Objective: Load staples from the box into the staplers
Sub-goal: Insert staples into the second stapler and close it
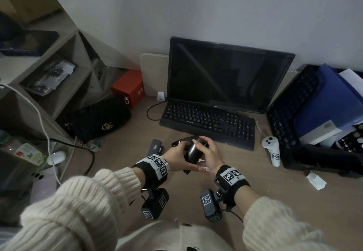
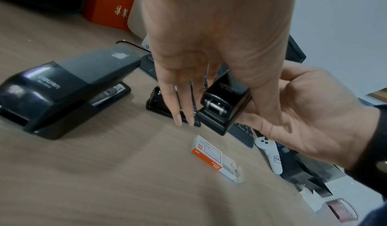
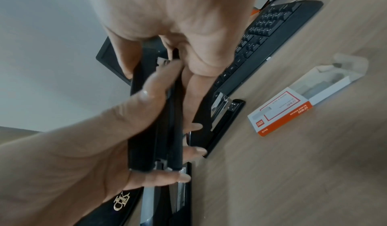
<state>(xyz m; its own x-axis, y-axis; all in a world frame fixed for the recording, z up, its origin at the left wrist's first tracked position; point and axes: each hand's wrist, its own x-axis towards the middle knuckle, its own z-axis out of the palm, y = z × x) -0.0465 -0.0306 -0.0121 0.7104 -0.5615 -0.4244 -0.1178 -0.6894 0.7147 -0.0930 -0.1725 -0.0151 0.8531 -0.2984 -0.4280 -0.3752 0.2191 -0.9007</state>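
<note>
Head view showed you seated at a wood-grain desk (image 1: 275,188) against a pale wall, with a dark monitor (image 1: 225,74), a black keyboard (image 1: 208,122), a shelf unit to your left and a black handbag (image 1: 98,121) beside a red box (image 1: 128,87). You held a black stapler (image 1: 193,152) above the desk just in front of the keyboard, its long axis running from you toward the monitor. Your left hand (image 1: 177,159) wrapped around its near end; your right hand (image 1: 209,153) curled over its far end. A grey-topped stapler (image 2: 67,90) and another black stapler (image 3: 217,123) lay on the desk nearby, and the open staple box (image 2: 213,156) lay flat below your hands.
</note>
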